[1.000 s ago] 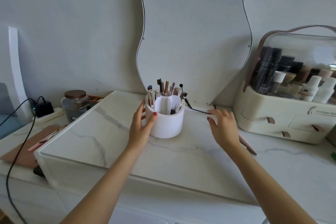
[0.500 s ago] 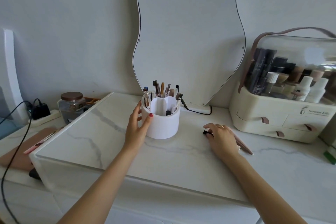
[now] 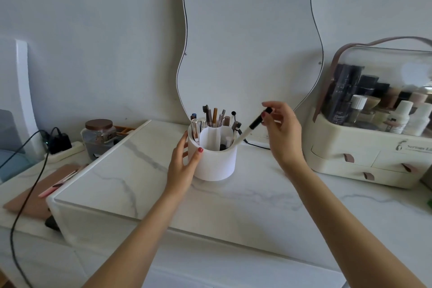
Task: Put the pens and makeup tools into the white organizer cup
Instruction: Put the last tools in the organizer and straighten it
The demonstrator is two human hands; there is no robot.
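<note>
The white organizer cup (image 3: pixel 216 163) stands on the marble top, divided into compartments and holding several pens and makeup tools (image 3: pixel 214 117). My left hand (image 3: pixel 184 166) grips the cup's left side. My right hand (image 3: pixel 281 133) is raised to the right of the cup and pinches the black end of a black-and-white pen (image 3: pixel 250 127). The pen slants down to the left, and its white tip dips over the cup's right rim.
A wavy mirror (image 3: pixel 250 37) leans on the wall behind the cup. A cream cosmetics case (image 3: pixel 371 147) with bottles stands at the right. A glass jar (image 3: pixel 99 133), a charger with a black cable (image 3: pixel 28 170) and a pink board (image 3: pixel 39 192) lie at the left.
My right hand picked the black-and-white pen off the marble top, lifted it and brought its tip over the cup. My left hand stayed on the cup.
</note>
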